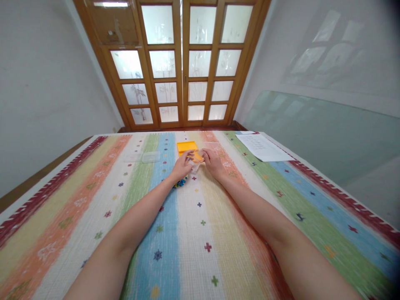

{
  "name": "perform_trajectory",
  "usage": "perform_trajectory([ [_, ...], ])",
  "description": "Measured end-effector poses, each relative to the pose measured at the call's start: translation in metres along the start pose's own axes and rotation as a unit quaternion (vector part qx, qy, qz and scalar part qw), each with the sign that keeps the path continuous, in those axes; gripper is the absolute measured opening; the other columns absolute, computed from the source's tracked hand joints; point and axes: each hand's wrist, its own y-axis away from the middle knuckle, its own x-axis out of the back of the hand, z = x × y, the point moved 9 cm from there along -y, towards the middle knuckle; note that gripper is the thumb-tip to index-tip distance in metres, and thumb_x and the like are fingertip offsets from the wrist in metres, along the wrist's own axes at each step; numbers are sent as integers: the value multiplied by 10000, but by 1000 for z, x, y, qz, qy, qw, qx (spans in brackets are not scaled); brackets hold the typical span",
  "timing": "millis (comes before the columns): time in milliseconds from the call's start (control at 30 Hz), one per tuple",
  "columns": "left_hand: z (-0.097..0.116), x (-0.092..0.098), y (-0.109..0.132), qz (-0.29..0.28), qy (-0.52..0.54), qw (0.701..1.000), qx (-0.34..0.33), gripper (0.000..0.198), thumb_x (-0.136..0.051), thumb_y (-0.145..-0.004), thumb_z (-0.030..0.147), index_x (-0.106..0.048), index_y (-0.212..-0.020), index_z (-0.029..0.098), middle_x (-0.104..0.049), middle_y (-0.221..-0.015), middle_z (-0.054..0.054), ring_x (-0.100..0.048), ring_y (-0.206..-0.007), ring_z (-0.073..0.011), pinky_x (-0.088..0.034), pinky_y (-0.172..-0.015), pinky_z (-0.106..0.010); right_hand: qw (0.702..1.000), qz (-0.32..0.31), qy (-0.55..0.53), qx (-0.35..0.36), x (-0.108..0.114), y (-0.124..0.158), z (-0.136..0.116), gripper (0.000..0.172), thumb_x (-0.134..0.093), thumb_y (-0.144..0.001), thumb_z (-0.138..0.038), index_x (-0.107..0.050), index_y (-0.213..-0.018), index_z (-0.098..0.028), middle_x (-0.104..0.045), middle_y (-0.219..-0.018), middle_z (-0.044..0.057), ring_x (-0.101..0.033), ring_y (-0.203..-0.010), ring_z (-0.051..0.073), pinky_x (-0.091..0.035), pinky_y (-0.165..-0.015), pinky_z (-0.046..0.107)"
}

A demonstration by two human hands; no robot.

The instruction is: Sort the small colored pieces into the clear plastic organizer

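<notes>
Both hands come together at the far middle of the table, just in front of a yellow box point(186, 146). My left hand point(183, 166) has its fingers curled around a clear plastic piece point(195, 168), whose exact shape is hard to make out. Facing it, my right hand point(213, 163) is closed, thumb and fingers pinched at the other side; what lies between its fingertips is too small to tell. Beneath my left wrist a cluster of small blue and yellow pieces point(181, 182) shows, partly hidden. My fingers cover the near part of the yellow box.
A clear plastic container point(151, 157) lies to the left of the hands. Printed white sheets point(264, 146) rest at the far right of the table. A striped patterned cloth point(190, 233) covers the tabletop. A glass panel point(331, 133) leans by the right wall; paned doors point(184, 62) stand behind.
</notes>
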Motion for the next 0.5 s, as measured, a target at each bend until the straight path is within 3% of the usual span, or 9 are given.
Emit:
perform_trajectory([
  [233,-8,9,-1,9,-52,999,-3,625,-493,-779,79,-556,-1382,232,-618,-1353,-91,-637,-1141,-212,-516,-1071,-430,1000,-22,-1,-5,-5,-2,4,399,-358,-1042,-339,-658,-1259,-191,-710,-1228,111,-639,-1119,239,-470,-1017,374],
  [367,-31,43,-3,94,-113,988,54,681,-518,-746,86,-538,-1415,211,-609,-1377,-91,-596,-1227,-235,-466,-1126,-415,1000,-15,26,-6,-2,-2,10,369,-387,-1026,-309,-664,-1238,-189,-694,-1233,116,-612,-1139,250,-462,-1024,388],
  [500,-59,84,4,172,-208,950,158,642,-539,-814,185,-501,-1454,185,-639,-1311,-116,-594,-1226,-260,-443,-1128,-421,993,-47,105,-12,-7,-2,22,325,-455,-964,-221,-702,-1169,-169,-678,-1194,140,-577,-1160,275,-442,-1039,415],
])
